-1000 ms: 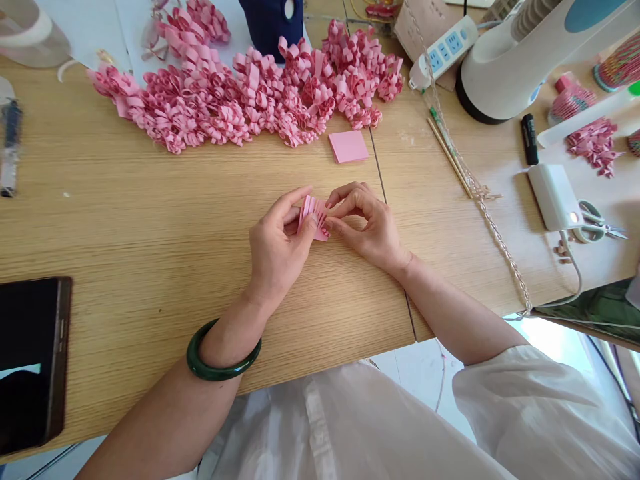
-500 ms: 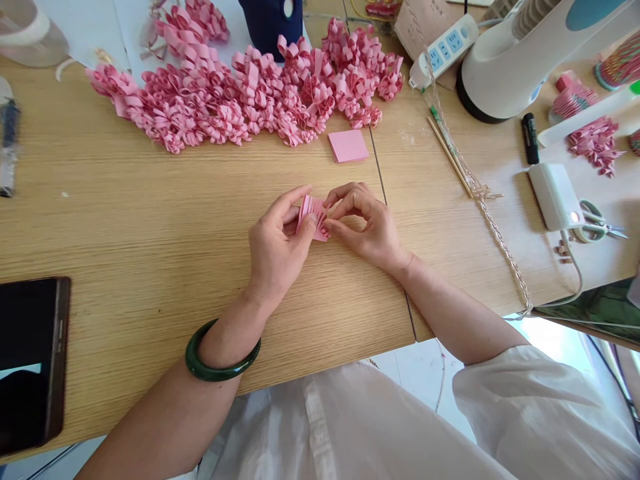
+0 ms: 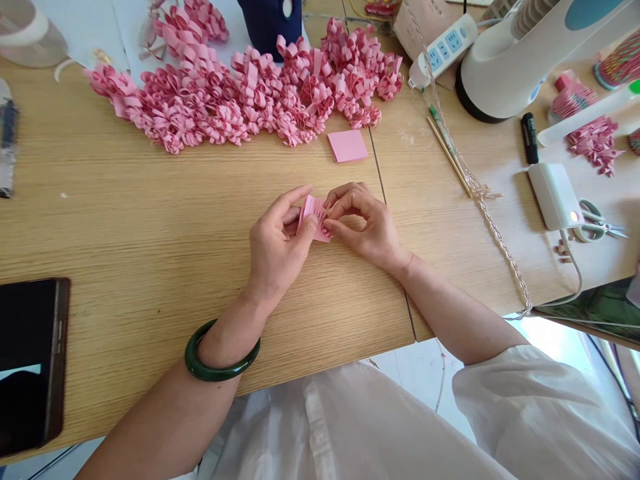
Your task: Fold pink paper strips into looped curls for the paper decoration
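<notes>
Over the middle of the wooden table (image 3: 165, 233), my left hand (image 3: 281, 241) pinches a small pink paper (image 3: 311, 215) cut into narrow strips, thumb on top and fingers beneath. At its right edge, my right hand (image 3: 364, 223) has thumb and forefinger closed on the strip ends, where short curled bits show. Exactly which strip sits between those fingertips is hidden. Beyond my hands lies a small stack of pink paper (image 3: 348, 146). A long heap of curled pink paper flowers (image 3: 225, 100) stretches across the back.
A phone (image 3: 33, 363) lies at the left edge. To the right are a braided cord (image 3: 503, 243), thin sticks (image 3: 449, 157), a black marker (image 3: 529, 138), a white adapter (image 3: 555, 197) and scissors (image 3: 593, 223). A power strip (image 3: 445, 52) and white lamp-like device (image 3: 510, 73) stand behind.
Both hands stay almost in place. The strips of the pink paper have shifted slightly between my fingers, its lower corner now a little further right.
</notes>
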Demonstrator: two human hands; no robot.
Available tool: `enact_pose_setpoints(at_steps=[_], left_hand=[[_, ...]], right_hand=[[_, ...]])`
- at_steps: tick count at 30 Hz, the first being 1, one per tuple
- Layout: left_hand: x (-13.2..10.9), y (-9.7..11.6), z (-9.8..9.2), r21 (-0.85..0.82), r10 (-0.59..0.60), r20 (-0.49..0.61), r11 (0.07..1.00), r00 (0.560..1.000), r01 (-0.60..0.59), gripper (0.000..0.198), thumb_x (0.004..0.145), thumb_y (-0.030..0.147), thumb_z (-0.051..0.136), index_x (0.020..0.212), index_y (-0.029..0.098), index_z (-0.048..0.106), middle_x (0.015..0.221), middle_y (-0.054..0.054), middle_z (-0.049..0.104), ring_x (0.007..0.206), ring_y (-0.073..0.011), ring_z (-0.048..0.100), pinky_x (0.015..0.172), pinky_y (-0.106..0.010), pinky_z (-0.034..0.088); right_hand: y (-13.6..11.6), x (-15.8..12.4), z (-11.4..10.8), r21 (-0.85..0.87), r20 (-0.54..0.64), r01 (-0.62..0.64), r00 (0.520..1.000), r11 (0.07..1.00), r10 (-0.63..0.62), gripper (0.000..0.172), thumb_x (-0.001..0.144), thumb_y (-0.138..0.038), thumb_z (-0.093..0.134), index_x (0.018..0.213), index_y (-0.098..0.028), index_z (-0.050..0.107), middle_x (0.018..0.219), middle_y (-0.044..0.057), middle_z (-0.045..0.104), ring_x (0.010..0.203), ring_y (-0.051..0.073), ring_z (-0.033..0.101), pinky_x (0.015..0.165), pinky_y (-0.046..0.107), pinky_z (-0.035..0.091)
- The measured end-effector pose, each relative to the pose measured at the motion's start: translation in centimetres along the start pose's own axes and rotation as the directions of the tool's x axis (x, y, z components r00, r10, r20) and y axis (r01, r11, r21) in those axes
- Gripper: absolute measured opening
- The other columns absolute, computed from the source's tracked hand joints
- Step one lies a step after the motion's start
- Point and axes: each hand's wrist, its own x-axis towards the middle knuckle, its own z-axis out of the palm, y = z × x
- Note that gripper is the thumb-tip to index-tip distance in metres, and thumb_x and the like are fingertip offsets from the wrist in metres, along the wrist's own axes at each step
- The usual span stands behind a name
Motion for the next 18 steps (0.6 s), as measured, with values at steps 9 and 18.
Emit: enact_pose_setpoints(at_steps=[9,18], left_hand=[[-0.01,0.06,0.08,-0.058,-0.018,0.033,0.998,0.999,0.020,0.041,0.090,0.028,0.068,0.130,0.019,0.065,0.100,-0.007,0.077,0.095,-0.0221,0.075,0.083,-0.032,0.064],[0.30,-0.35,-0.16,-0.139,-0.036,0.126,0.989,0.991,0.054,0.052,0.086,0.028,0.072,0.135,0.018,0.059,0.114,-0.010,0.076,0.104,-0.0237,0.074,0.091,-0.036,0.064]], right_hand=[[-0.01,0.03,-0.08,0.045,0.010,-0.045,0.999,0.998,0.044,0.014,0.087,-0.022,0.071,0.079,-0.022,0.060,0.097,0.004,0.071,0.099,0.019,0.062,0.087,0.038,0.056],[0.42,0.19,-0.09,0.050,-0.002,-0.047,0.999,0.998,0.047,0.018,0.088,-0.026,0.073,0.079,-0.021,0.058,0.098,0.005,0.071,0.099,0.019,0.064,0.097,0.043,0.052]])
